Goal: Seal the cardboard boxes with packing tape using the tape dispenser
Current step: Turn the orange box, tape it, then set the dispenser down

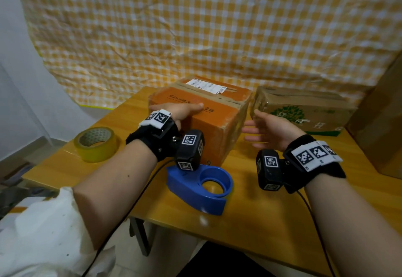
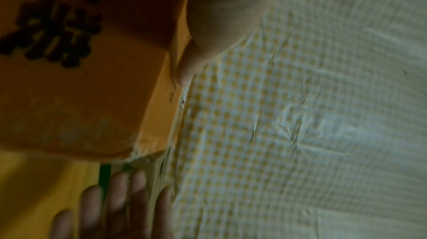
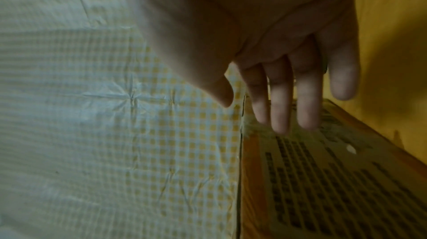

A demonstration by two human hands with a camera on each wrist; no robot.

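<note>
On the counter (image 1: 250,216), the left hand (image 1: 185,111) rests its relaxed grip atop the orange box (image 1: 208,129), while the right hand (image 1: 268,130), grip wide, hovers at its three o'clock side.

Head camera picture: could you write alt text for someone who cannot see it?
A person's left hand rests on an orange cardboard box on a wooden table, while the open right hand hovers beside it. A blue tape dispenser lies in front, a yellowish tape roll at left, a second box at right.
</note>
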